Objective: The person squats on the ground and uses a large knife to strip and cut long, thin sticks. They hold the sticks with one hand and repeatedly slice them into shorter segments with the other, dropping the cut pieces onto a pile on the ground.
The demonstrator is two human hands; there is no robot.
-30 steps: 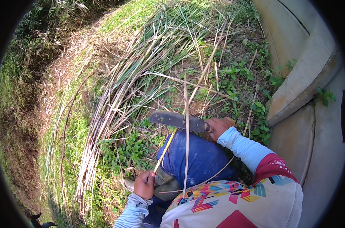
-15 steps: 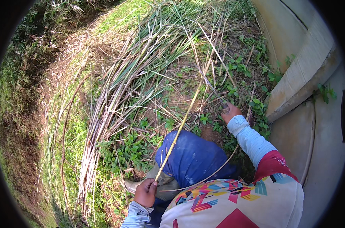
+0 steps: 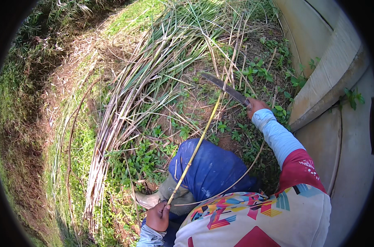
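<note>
Yellow stalk (image 3: 194,153): still gripping the near left end with left hand (image 3: 157,217) curled tight. Reaching farther now, holding knife (image 3: 229,90) across the far part, right hand (image 3: 258,108) wrapped firmly round the handle.

Strong daylight bleaches the pale stalks (image 3: 97,177) on my left and brightens the far grass (image 3: 139,16). Softer shade covers the ground (image 3: 229,143) on my right and the wall (image 3: 319,156), its edges bowed by the lens. The stick (image 3: 197,148) I grip looks fairly sharp; black rings the view.
</note>
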